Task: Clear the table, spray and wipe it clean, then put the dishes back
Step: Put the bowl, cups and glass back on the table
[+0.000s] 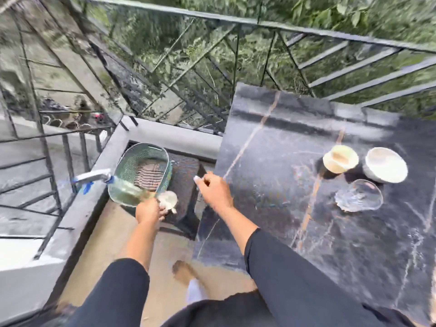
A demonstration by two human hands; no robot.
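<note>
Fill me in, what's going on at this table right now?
A person stands beside the dark marble table. Their left hand grips a spray bottle by the green basket, with a white cup right beside it. The right hand hangs at the table's edge; blur hides whether it holds anything. A cream bowl, white bowl and glass dish are on the table.

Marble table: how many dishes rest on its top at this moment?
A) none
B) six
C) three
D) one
C: a cream bowl, a white bowl and a clear shell-shaped glass dish sit on the marble table, while the white cup is held off the table in the left hand.
</note>
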